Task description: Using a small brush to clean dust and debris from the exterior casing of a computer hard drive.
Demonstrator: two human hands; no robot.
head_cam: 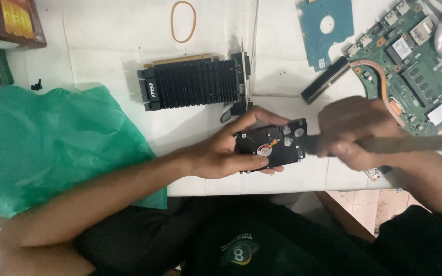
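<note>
Gripping the hard drive (271,144) at frame centre, above the bench (103,46) near edge, left hand (226,153) fingers clenching its left side | head view: right hand (351,134) closing around a long flat tool (410,144), blurred, lying crosswise from the right, tip touching the drive's right edge | drive's long axis running left-right, left hand nearer.

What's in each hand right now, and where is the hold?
The left hand clasps the black hard drive by its left end. The right hand grips a long, blurred tool near its tip end.
</note>
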